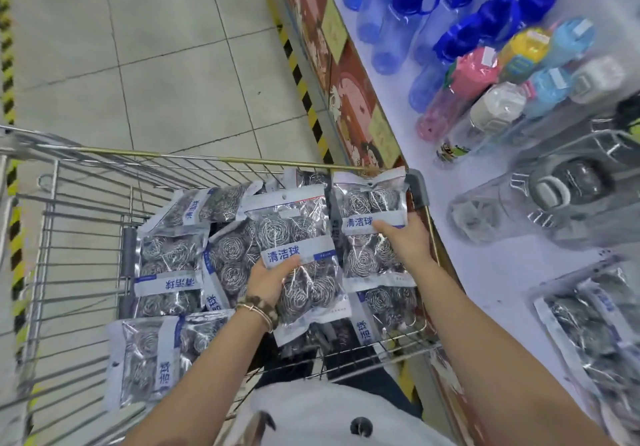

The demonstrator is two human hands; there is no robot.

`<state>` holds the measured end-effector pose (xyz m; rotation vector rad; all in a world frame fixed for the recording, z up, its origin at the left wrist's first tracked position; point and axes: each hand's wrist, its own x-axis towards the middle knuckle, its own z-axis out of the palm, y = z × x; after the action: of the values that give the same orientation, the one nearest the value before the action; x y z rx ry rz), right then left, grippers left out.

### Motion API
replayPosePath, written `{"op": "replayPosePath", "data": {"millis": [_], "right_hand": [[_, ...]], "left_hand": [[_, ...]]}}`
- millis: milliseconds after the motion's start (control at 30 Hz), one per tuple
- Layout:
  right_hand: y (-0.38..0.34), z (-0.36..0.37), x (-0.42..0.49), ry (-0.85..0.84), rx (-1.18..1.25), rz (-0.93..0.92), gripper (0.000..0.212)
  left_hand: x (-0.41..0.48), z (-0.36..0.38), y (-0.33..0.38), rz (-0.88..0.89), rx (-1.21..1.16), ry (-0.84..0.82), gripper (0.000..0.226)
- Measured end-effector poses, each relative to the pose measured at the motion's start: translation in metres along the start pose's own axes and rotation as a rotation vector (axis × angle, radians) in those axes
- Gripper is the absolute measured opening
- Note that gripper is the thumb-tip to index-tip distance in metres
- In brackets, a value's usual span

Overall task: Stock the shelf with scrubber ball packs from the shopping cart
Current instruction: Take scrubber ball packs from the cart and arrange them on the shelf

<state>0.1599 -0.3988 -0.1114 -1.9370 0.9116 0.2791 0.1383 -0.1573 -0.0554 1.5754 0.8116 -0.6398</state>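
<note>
Floor (156, 64) lies open at eleven o'clock, shelf (502, 272) at three. In the cart (207, 159), left hand (268, 281) grasps centre pack (311, 293), right hand (407, 243) rim pack (367, 203).

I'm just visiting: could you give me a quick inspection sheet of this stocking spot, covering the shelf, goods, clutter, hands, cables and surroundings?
Surface: white shelf on the person's right, partly bare.
Job's things: many scrubber ball packs lie loose in the wire shopping cart; stocked packs already lie at the shelf's near end.
Clutter: blue bottles, coloured bottles and clear grey-lidded containers crowd the shelf.
Grippers: left hand grips the middle pack over the cart; right hand grips the right pack by the cart's right rim.
Cables: nothing seen.
Surroundings: tiled floor; yellow-and-black hazard stripes along the shelf base.
</note>
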Motion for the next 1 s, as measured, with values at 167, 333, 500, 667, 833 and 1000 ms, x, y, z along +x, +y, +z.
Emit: {"op": "replayPosePath", "data": {"millis": [167,333,500,667,833,1000], "right_hand": [[0.006,-0.016,-0.053,0.107,0.153,0.010,0.038],[0.029,-0.030,-0.100,0.207,0.208,0.034,0.041],[0.050,-0.051,-0.144,0.378,0.287,0.088,0.036],[0.078,-0.080,-0.176,0.511,0.367,0.137,0.039],[0.106,-0.105,-0.200,0.655,0.488,0.179,0.036],[0.145,-0.140,-0.211,0.732,0.548,0.231,0.036]], "left_hand": [[-0.001,-0.012,0.005,0.080,0.057,-0.114,0.016],[-0.009,-0.012,0.014,0.175,0.086,-0.240,0.027],[-0.025,0.004,0.018,0.216,0.192,-0.381,0.025],[-0.034,0.036,0.015,0.334,0.350,-0.459,0.019],[-0.050,0.079,0.006,0.403,0.511,-0.538,0.029],[-0.070,0.135,-0.012,0.427,0.632,-0.631,0.018]]}}
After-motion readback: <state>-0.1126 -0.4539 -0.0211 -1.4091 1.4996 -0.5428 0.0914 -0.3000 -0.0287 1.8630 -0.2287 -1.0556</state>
